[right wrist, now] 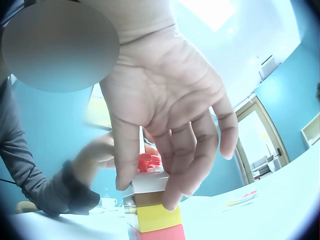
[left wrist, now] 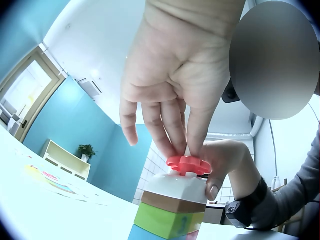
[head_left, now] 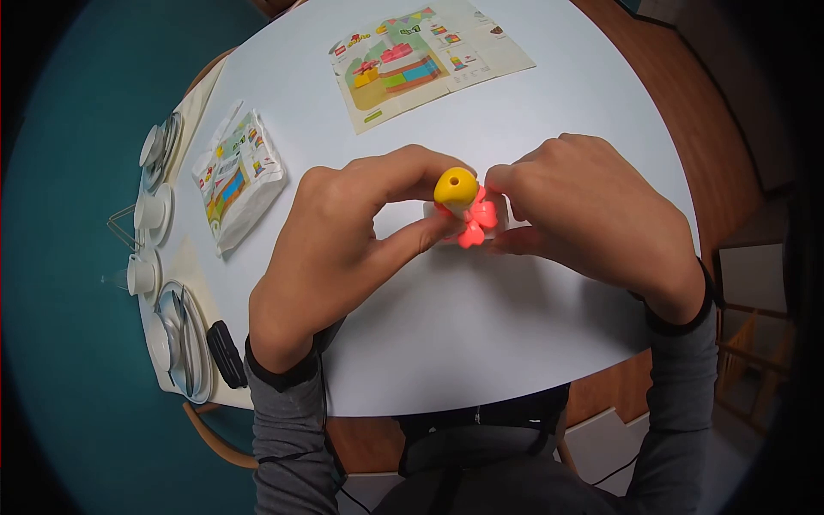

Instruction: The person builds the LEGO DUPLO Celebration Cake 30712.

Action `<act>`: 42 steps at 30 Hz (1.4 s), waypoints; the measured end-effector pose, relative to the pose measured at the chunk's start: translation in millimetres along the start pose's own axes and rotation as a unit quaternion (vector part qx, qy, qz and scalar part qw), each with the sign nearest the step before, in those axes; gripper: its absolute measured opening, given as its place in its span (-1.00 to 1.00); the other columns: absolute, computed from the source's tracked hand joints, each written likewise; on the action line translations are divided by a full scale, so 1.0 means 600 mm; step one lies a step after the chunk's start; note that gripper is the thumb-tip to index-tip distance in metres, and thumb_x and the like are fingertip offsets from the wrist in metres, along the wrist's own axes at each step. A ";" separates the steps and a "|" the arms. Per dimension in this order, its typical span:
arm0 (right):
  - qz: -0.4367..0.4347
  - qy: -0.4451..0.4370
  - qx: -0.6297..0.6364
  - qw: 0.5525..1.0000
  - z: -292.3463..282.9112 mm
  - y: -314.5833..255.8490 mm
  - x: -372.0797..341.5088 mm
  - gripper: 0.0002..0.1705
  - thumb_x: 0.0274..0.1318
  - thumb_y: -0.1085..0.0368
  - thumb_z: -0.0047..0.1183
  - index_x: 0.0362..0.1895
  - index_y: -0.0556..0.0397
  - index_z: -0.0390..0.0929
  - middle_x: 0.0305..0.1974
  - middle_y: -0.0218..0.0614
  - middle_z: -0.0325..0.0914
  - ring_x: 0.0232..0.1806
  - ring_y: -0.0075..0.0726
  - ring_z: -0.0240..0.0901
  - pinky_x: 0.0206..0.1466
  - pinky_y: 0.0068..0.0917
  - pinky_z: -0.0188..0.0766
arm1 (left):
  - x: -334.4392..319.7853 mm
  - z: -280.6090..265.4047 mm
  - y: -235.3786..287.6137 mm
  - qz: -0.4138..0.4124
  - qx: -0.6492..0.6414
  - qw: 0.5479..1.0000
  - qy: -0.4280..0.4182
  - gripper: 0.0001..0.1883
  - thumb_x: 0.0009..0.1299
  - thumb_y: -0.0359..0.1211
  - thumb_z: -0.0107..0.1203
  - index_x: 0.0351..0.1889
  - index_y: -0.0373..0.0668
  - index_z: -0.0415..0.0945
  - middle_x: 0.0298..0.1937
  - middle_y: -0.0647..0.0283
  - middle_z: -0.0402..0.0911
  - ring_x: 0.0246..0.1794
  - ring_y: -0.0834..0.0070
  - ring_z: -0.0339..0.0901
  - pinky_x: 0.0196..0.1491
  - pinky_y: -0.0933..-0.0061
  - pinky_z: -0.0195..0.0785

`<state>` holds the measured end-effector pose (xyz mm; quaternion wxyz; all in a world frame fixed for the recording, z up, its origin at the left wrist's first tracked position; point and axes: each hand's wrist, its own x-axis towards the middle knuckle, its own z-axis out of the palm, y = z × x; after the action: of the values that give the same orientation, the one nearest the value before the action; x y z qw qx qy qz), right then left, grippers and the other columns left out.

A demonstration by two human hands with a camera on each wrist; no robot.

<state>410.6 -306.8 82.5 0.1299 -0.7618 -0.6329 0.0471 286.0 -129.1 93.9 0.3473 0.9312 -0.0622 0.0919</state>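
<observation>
A tower of toy building bricks stands upright on the table, with blue, green, yellow, pink and brown layers showing. On top sits a white brick, with a coral flower piece above it. A yellow flame-shaped piece with a small hole tops a white candle piece, which is mostly hidden. My left hand pinches the candle piece between thumb and fingers, just above the flower. My right hand holds the white brick, thumb on one side and fingers on the other.
A printed instruction sheet lies at the table's far side. To the left are a crumpled printed bag, white cups with saucers, stacked plates and a black case.
</observation>
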 end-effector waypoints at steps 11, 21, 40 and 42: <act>0.057 0.035 -0.046 0.997 0.002 0.019 0.012 -0.73 -0.08 0.21 0.27 -0.30 0.06 0.58 -0.53 -0.25 0.59 -0.40 -0.13 0.51 -0.28 -0.26 0.36 | -0.002 0.022 -0.012 0.026 0.113 0.993 0.026 -0.41 0.18 -0.44 0.27 0.18 -0.33 0.30 0.04 0.00 0.57 0.15 0.10 0.47 0.10 0.40 0.35; 0.095 0.071 -0.043 0.992 0.006 0.026 0.017 -0.75 -0.09 0.22 0.23 -0.49 0.16 0.51 -0.57 -0.10 0.52 -0.40 -0.04 0.51 -0.31 -0.23 0.42 | -0.023 -0.006 0.003 -0.052 0.258 0.963 0.065 -0.37 0.19 -0.23 0.27 0.23 -0.14 0.34 0.22 0.13 0.45 0.27 0.12 0.34 0.37 -0.18 -0.19; 0.154 0.138 0.020 0.978 -0.117 0.020 -0.042 -0.63 -0.03 0.19 0.27 -0.17 0.16 0.59 -0.48 -0.18 0.62 -0.44 -0.23 0.59 -0.39 -0.40 0.46 | -0.272 -0.108 -0.002 -0.358 0.298 0.871 0.158 -0.56 0.21 -0.31 0.25 0.01 -0.36 0.47 -0.03 -0.07 0.56 -0.02 0.08 0.50 0.08 0.23 0.29; 0.152 0.142 0.017 0.978 -0.121 0.023 -0.045 -0.62 -0.03 0.18 0.27 -0.17 0.16 0.59 -0.48 -0.18 0.62 -0.44 -0.23 0.59 -0.39 -0.40 0.46 | -0.338 -0.120 -0.047 -0.461 0.334 0.801 0.184 -0.49 0.21 -0.25 0.25 0.04 -0.38 0.43 0.03 -0.09 0.48 0.05 0.01 0.43 0.13 0.20 0.26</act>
<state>435.5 -345.6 146.0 0.2226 -0.8456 -0.4842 -0.0315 83.8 -49.8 85.9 0.0206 0.8738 0.4741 0.1058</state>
